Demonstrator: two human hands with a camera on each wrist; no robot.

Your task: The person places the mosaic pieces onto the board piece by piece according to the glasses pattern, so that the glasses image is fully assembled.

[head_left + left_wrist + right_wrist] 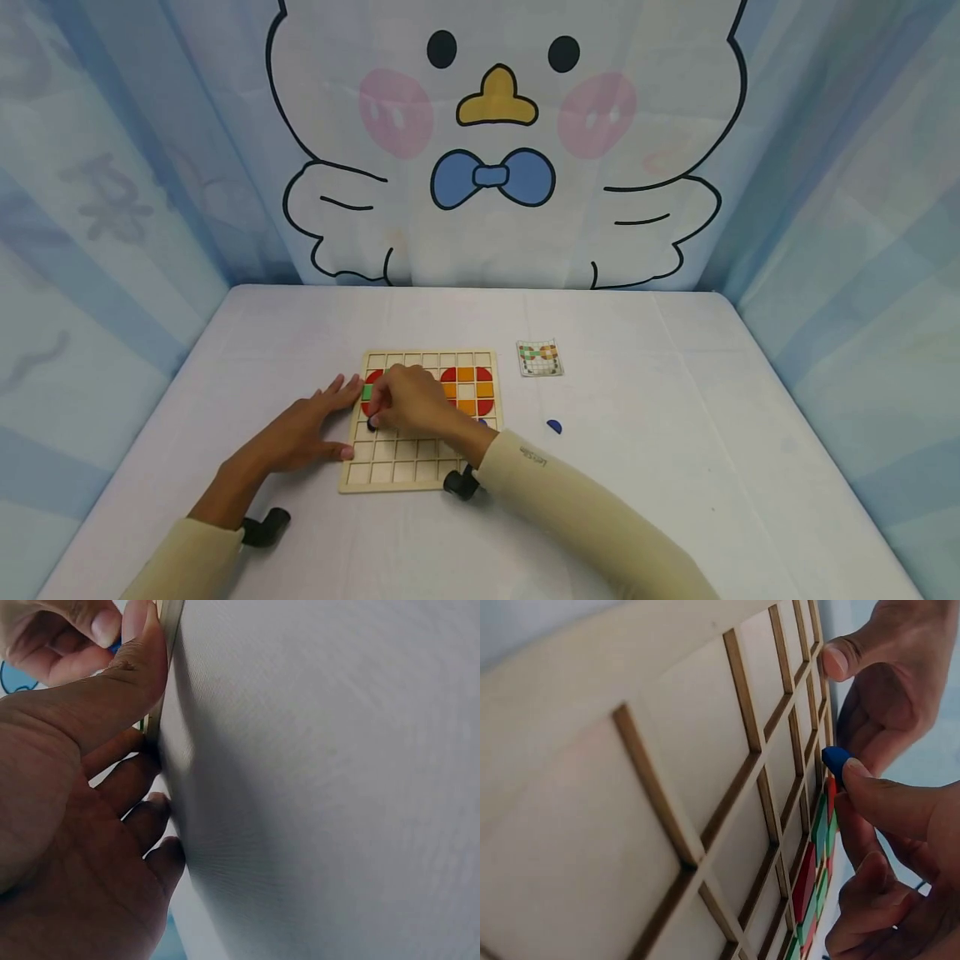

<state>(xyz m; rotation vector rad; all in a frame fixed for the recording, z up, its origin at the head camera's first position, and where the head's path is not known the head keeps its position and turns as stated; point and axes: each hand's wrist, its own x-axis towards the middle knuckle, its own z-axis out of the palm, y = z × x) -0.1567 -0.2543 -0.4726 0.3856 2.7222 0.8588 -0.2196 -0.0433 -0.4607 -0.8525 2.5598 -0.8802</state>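
Observation:
A square wooden grid board (397, 473) lies on the table. My left hand (303, 429) rests at its left side with straight fingers, the thumb touching the board's edge. My right hand (411, 400) is over the board's left part, pinching a small blue tile (835, 761) between thumb and fingers. In the right wrist view the tile is just above the grid cells, tilted. Red and orange tiles (465, 374) form a ring at the board's upper right. A green tile (367, 392) sits between red ones at the upper left. The right hand hides the cells between.
Right of the board, a loose blue tile (554, 426) lies on the white-covered table (675, 467). A small pattern card (539, 358) is behind it. Black wrist-worn devices stick out near the left sleeve (266, 528) and the right sleeve. Printed curtains (495, 242) surround the table.

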